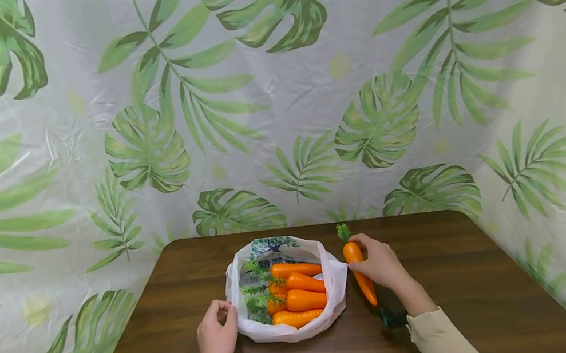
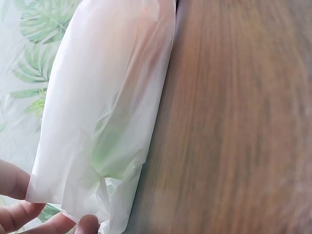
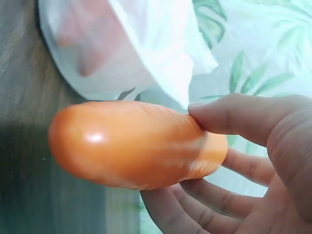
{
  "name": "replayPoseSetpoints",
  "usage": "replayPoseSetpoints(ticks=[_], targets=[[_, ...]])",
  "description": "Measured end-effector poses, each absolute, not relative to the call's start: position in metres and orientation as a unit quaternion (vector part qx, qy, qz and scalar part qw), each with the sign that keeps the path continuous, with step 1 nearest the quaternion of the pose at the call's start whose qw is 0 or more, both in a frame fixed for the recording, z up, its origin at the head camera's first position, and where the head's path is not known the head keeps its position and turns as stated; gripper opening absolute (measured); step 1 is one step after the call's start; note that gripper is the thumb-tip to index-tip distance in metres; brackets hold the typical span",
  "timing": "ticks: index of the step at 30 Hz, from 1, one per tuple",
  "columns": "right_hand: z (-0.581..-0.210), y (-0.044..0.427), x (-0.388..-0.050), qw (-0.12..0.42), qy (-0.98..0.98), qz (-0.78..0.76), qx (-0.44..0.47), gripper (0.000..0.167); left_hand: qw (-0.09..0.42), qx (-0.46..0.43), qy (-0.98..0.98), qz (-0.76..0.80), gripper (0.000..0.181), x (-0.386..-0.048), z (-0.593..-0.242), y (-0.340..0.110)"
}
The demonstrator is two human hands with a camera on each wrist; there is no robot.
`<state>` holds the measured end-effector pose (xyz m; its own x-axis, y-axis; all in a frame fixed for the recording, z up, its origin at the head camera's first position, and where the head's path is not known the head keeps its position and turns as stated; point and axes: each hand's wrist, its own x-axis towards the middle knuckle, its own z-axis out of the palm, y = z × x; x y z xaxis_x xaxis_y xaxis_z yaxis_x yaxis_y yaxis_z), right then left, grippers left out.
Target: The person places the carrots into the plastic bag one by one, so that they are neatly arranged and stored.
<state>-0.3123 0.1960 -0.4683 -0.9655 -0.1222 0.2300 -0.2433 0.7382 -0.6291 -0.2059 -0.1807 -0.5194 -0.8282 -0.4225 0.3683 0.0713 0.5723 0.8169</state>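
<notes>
A white plastic bag (image 1: 336, 300) stands on the table with its mouth spread open, its rim folded outward. Inside lie several orange carrots (image 1: 306, 299), their green tops pointing left. At the bag's left side, my left hand (image 1: 217, 336) pinches the rim; the left wrist view shows its fingertips at the edge of the thin white bag (image 2: 92, 97). To the right of the bag, my right hand (image 1: 384, 262) grips one carrot (image 1: 360, 272) between thumb and fingers, tilted with its leafy top away from me. Its rounded tip fills the middle of the right wrist view.
The dark brown wooden table (image 1: 461, 296) has rounded far corners. Behind it hangs a pale curtain (image 1: 296, 106) printed with green leaves. A dark object (image 1: 393, 318) sits beside the right wrist, near the sleeve (image 1: 442, 335).
</notes>
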Motion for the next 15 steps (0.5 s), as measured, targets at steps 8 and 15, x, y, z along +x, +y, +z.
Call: replayPoseSetpoints(ticks=[8,15], targets=[[-0.457,0.194,-0.305,0.098,-0.918,0.366,0.119,0.061,0.264,0.109,-0.846,-0.450,0.010,-0.204,-0.519,-0.179],[-0.431,0.184,-0.303,0.109,-0.912,0.371,0.136,0.060,0.269,0.105,-0.846,-0.449,0.010,-0.206,-0.520,-0.180]])
